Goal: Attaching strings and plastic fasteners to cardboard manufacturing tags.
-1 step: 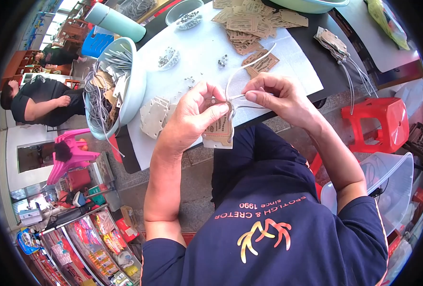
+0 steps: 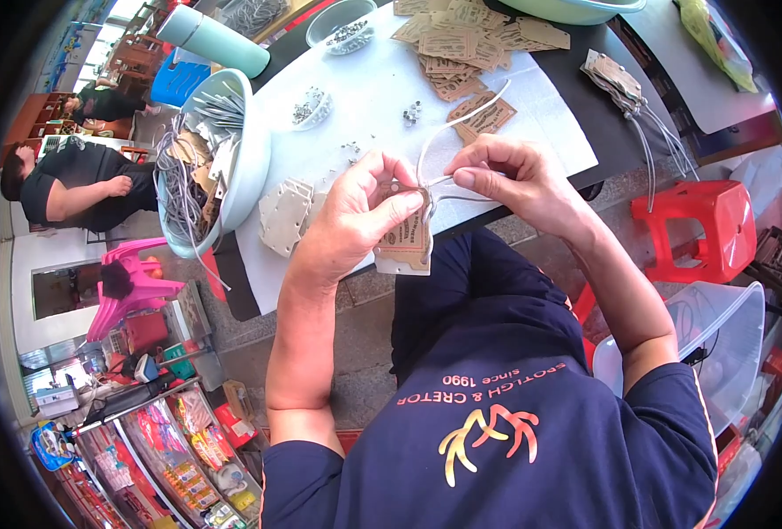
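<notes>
My left hand (image 2: 369,204) pinches a small stack of brown cardboard tags (image 2: 406,242) between thumb and fingers, over the table's near edge. A pale cord (image 2: 451,123) comes up from the top of the tags and curves over the table to the right. The fingers of my right hand (image 2: 507,176) are closed on another stretch of cord beside the tags. A further strand runs just below those fingers. To the left of my left hand lie several loose pale tags (image 2: 285,214). Small metal eyelets (image 2: 350,150) are scattered beyond it.
A light-blue basin (image 2: 254,167) of tags and cords stands at the left, near a green bottle (image 2: 215,42). Piled tags (image 2: 461,44) lie at the back, and a corded bundle (image 2: 616,79) at the right. Beside the table is a red stool (image 2: 704,220). Another person (image 2: 78,185) sits far left.
</notes>
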{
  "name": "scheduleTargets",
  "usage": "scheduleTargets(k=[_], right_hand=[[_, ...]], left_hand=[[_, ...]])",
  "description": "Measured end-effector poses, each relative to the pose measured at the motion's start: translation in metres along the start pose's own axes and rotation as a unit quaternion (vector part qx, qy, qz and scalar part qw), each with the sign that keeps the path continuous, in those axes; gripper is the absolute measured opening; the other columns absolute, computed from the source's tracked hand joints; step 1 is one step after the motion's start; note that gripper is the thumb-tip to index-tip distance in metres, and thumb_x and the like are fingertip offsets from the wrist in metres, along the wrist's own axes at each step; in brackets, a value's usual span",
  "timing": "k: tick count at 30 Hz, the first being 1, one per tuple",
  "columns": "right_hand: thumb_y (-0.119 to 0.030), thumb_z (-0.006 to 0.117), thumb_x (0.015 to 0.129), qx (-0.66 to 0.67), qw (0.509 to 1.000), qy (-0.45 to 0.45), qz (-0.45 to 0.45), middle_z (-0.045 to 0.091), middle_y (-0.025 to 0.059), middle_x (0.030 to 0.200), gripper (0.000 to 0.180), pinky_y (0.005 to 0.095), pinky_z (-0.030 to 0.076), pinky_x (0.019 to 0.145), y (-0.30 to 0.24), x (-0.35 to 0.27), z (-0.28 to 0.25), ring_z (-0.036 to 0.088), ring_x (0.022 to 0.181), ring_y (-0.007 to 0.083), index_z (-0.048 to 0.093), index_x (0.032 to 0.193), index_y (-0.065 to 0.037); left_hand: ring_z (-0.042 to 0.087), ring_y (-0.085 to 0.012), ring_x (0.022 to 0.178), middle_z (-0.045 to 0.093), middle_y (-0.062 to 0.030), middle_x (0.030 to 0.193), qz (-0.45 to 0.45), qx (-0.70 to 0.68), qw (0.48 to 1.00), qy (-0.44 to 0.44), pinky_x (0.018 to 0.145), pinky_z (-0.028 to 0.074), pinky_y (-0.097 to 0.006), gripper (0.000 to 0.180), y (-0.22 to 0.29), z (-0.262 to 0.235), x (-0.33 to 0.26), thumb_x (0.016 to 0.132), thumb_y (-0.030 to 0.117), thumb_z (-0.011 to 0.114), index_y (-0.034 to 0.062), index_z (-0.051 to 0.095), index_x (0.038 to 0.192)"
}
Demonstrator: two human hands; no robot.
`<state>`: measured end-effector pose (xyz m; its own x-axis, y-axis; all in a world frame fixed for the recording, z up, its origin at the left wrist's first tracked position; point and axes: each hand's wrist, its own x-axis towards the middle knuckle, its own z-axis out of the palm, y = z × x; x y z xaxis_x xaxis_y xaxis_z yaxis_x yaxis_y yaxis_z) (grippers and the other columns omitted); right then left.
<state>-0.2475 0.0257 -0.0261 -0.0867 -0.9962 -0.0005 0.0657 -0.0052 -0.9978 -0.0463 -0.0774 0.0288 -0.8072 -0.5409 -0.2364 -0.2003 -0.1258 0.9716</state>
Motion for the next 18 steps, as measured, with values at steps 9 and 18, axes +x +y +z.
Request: scheduleTargets(k=[9,18], right_hand=[[-0.019,0.070,0.088,0.035,0.999,-0.028,-0.022,0.062,-0.0037,0.083,0.017,0.0205,0.044,0.068,-0.0095,0.0011,0.0071,0.054,0.078,0.0031,0.070,0.096,-0.003],[-0.014,0.068,0.088,0.016,0.998,-0.035,-0.053,0.059,-0.0045,0.081,0.013,0.0194,0.043,0.066,-0.0038,0.0053,0.0070,0.052,0.075,0.0023,0.066,0.094,-0.002]], left_hand=[[0.055,-0.0091,0.091,0.055,-0.0010,0.096,0.027,-0.001,1.000,-0.006,0.084,0.045,-0.025,0.012,-0.0018,0.0039,0.0003,0.089,0.002,0.060,0.0039,0.051,0.098],[0.054,-0.0083,0.091,0.054,-0.0011,0.097,0.013,0.001,1.000,-0.012,0.082,0.045,-0.024,0.012,0.0005,0.0048,0.0006,0.089,0.000,0.059,0.0034,0.051,0.099]])
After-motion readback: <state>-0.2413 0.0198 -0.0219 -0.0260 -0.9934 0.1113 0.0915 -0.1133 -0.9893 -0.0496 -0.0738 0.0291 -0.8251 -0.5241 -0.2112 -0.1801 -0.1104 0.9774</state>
